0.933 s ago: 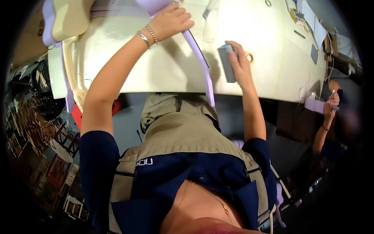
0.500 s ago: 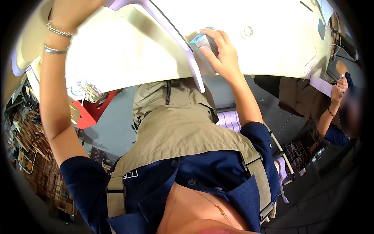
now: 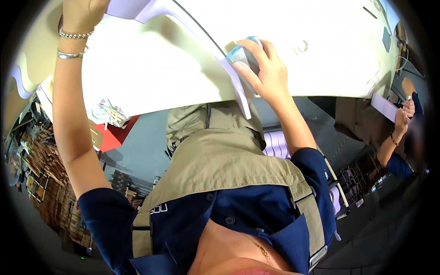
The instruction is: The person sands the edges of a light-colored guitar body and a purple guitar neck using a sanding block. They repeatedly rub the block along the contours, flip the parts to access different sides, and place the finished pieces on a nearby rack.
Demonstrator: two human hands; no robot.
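A long curved lavender piece (image 3: 190, 25) with a dark line along one edge lies over the white table, its narrow tip (image 3: 244, 107) poking past the near edge. My right hand (image 3: 266, 64) grips a grey block with a blue face (image 3: 247, 57), which looks like a sanding block. That block sits against the right side of the lavender piece, close to its tip. At the top left, my left hand (image 3: 85, 13) is beside the wide end of the same piece. The frame's upper edge cuts off its fingers, so its hold is hidden.
A roll of tape (image 3: 301, 46) lies on the table (image 3: 330, 73) to the right. A bundle of pale strips (image 3: 112, 113) sits at the near left edge, above a red box (image 3: 117, 135). Far right, another person's hands (image 3: 403, 114) hold a lavender panel (image 3: 384, 107).
The whole view has shifted slightly. My right hand and the block have come closer against the lavender piece, near its tip. More of the piece's wide end shows beside my left hand.
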